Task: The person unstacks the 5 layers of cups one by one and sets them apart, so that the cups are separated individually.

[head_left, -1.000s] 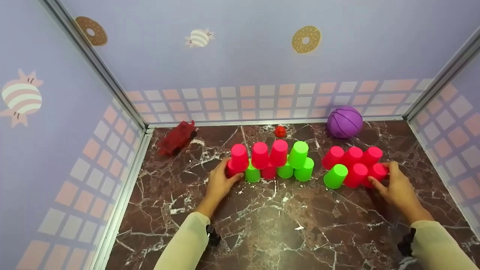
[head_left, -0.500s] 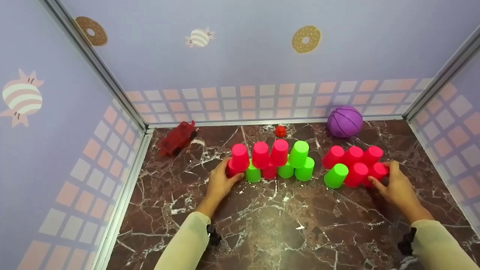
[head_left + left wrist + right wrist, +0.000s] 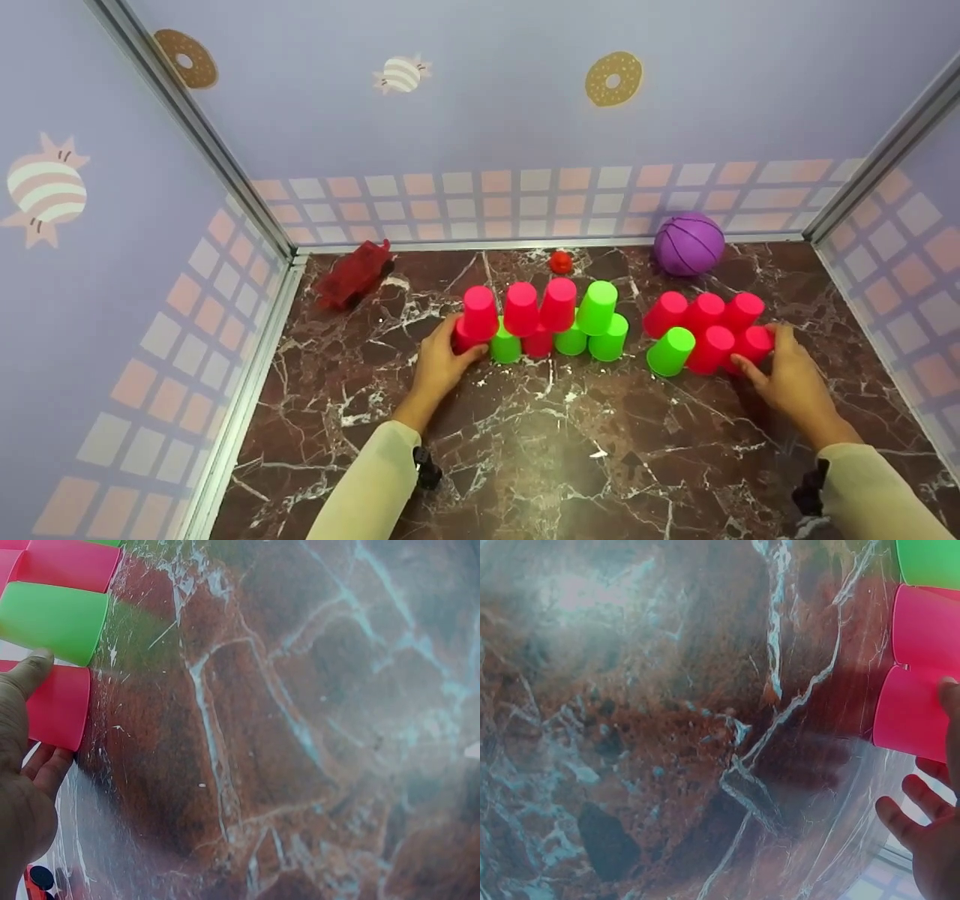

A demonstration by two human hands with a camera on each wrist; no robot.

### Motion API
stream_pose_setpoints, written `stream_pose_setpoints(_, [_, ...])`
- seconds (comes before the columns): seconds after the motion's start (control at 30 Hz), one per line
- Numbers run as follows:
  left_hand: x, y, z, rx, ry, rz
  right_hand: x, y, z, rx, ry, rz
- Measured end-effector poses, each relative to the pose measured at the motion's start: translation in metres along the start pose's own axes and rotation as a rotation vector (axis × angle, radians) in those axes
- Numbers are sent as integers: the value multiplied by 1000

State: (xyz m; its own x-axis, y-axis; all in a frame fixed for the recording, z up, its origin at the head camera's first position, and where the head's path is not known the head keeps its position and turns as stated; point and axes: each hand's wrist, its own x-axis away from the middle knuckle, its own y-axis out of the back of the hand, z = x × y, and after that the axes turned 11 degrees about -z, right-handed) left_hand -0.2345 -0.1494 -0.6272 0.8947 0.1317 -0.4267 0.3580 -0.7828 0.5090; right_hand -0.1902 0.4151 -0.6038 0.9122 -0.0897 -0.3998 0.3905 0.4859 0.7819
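Upside-down plastic cups stand in two groups on the marble-patterned surface. In the left group, pink cups (image 3: pixel 520 309) and a green cup (image 3: pixel 598 307) sit on a lower row of green (image 3: pixel 505 342) and pink cups. My left hand (image 3: pixel 440 360) holds the leftmost pink cup (image 3: pixel 60 706) of that lower row, thumb in front and fingers behind. At the right, several pink cups (image 3: pixel 710 349) and one green cup (image 3: pixel 671 352) stand close together. My right hand (image 3: pixel 795 379) has thumb and fingers about the nearest right pink cup (image 3: pixel 915 712); some fingers spread away from it.
Behind the cups lie a dark red toy (image 3: pixel 354 276) at the left, a small red object (image 3: pixel 560 262) in the middle and a purple ball (image 3: pixel 689 244) at the right. Patterned lilac walls (image 3: pixel 495 127) enclose the back and both sides.
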Motion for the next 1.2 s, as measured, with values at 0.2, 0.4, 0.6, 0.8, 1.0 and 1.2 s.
stream_pose_setpoints(0.2, [0, -1, 0, -18, 8, 0, -2, 5, 4, -29, 51, -101])
stream_pose_setpoints(0.4, [0, 0, 1, -9, 12, -8, -24, 6, 30, -84, 134, -188])
stream_pose_setpoints(0.6, [1, 0, 1, -6, 20, -3, -43, -6, 78, -84, 240, -174])
stream_pose_setpoints(0.8, [-1, -1, -1, -13, 14, 0, -56, -24, 126, -113, 367, -148])
stream_pose_setpoints(1.0, [-1, 0, -2, -23, 20, 0, -60, -40, 163, -112, 398, -59])
stream_pose_setpoints(1.2, [0, 0, -2, -23, 18, 0, -61, -53, 185, -136, 400, 1])
